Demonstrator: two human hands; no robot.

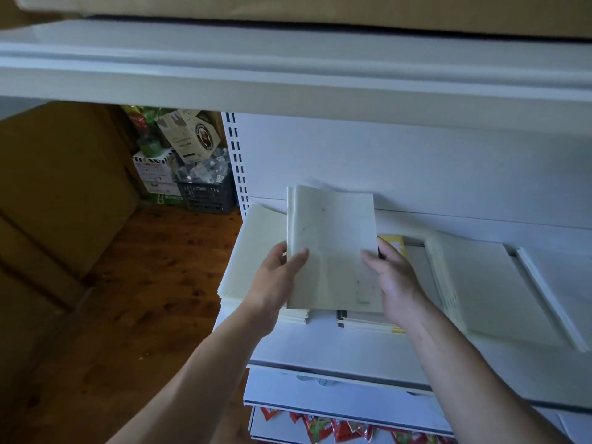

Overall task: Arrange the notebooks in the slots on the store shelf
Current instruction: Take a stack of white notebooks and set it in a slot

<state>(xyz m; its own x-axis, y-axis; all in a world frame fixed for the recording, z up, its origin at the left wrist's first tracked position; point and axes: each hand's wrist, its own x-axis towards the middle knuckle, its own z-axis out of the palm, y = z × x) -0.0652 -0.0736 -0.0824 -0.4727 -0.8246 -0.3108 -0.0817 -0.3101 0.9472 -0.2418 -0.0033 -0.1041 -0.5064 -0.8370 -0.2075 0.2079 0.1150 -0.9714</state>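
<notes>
A dark crate (205, 195) of bottles sits on the wooden floor (153, 283) at nine o'clock, red snack packets (346, 427) at six.

We stand before a white metal shelving unit. Its upper shelf edge (288, 81) runs across the top of our view, with brown cardboard (320, 8) lying above it. Below it we see a plain white back panel (416, 161) and a slotted upright (237, 161) at its left side, then the white shelf (320, 354) itself. A lower level holds red packets (336, 427). To the left lies a dark wooden floor (160, 267), dimly lit. Large cardboard boxes (57, 193) stand on it, and farther back a dark plastic crate (205, 195) sits beside stacked printed cartons (189, 136).
</notes>
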